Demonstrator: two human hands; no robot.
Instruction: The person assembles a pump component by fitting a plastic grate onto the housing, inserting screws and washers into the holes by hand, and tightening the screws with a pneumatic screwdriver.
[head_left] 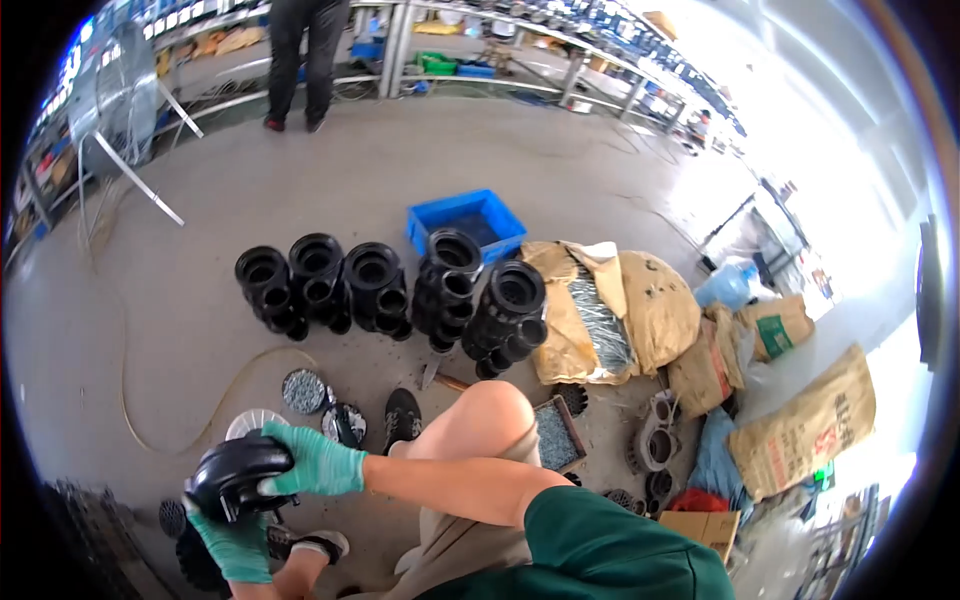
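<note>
A glossy black rounded part (238,474) is held between my two hands at the lower left. My right hand (315,462), in a green glove, grips its right side from above, fingers curled on the edge. Under and behind it, my left hand (228,543), gloved too, supports the lower side, with some fingers hidden by the part. A white round dish (257,421) lies just above my hands. To its right are a round container of small grey pieces (303,391) and another round container (344,424).
Stacked black cylindrical parts (372,285) stand ahead in a row, before a blue crate (466,220). On the right lie an open sack of metal pieces (600,330), a tray (558,435), and a cardboard box (700,528). A person (303,60) stands near the far racks.
</note>
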